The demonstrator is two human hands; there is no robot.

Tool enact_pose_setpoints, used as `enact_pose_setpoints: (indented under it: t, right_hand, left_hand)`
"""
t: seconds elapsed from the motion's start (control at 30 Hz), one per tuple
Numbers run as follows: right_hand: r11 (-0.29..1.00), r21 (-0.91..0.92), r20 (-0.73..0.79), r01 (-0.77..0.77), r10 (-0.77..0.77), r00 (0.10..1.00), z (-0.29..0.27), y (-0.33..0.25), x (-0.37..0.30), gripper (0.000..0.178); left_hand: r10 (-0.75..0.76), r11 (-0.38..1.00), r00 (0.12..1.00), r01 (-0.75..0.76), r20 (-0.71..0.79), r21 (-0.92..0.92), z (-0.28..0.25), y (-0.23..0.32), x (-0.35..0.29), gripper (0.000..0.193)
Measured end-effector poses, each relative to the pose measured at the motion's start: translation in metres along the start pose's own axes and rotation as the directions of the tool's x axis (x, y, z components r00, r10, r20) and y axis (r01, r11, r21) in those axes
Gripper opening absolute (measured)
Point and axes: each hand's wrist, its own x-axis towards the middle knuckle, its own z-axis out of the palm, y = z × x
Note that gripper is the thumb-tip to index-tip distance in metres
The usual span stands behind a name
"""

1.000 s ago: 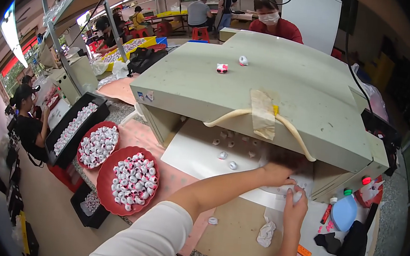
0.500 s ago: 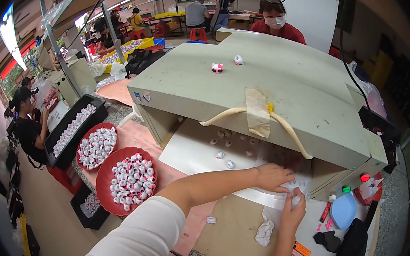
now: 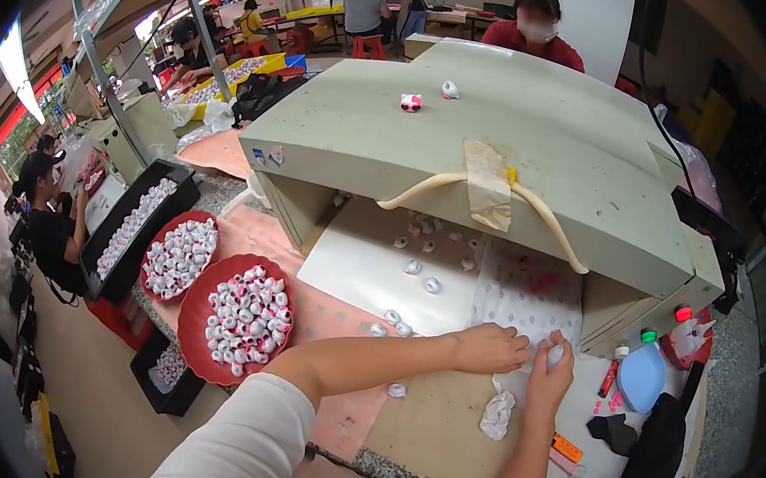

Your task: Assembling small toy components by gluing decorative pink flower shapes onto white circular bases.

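My right hand is closed around a small white rounded toy head, held upright at the front of the grey-green hood. Close to its left, my left hand has its fingers curled together; whatever they pinch, if anything, is hidden. Both hands are at the near edge of a patterned white sheet, on which small pink bits lie. Several white pieces rest beside my left forearm. A crumpled white cloth lies just below the hands.
The hood overhangs the work area, with a cream tube taped along its front. Red bowls and a black tray full of white-and-pink pieces stand at left. To the right are a blue dish and an orange box.
My left hand has drawn back from under the hood, and the patterned sheet shows more fully. White pieces beside my left forearm have come into sight. My right hand still holds the toy head.
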Motion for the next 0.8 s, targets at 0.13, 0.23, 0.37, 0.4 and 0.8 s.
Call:
enact_pose_setpoints:
  t: [0.13,0.23,0.37,0.4,0.8]
  right_hand:
    - [1.000,0.012,-0.008,0.025,-0.025,1.000,0.026,0.019,0.001,0.027]
    - [0.999,0.002,0.001,0.038,-0.038,0.999,0.042,0.041,0.003,0.027]
    - [0.998,0.056,0.061,-0.032,0.029,0.998,0.050,0.043,0.000,0.031]
    - [0.998,0.065,0.010,0.001,-0.002,1.000,0.048,0.044,-0.002,0.031]
    - [0.963,0.212,0.426,-0.168,0.064,0.902,0.072,-0.011,-0.114,0.031]
  left_hand:
    - [-0.120,0.992,0.992,0.121,0.042,-0.044,0.016,0.012,-0.037,0.017]
    - [-0.209,0.959,0.976,0.215,0.055,-0.185,0.032,0.013,-0.058,0.019]
    - [-0.285,0.926,0.954,0.299,0.092,-0.229,0.011,0.012,-0.095,0.021]
    - [-0.283,0.920,0.957,0.289,0.064,-0.264,0.002,0.011,-0.102,0.021]
    - [-0.617,0.594,0.776,0.566,0.127,-0.572,-0.028,0.034,-0.220,0.026]
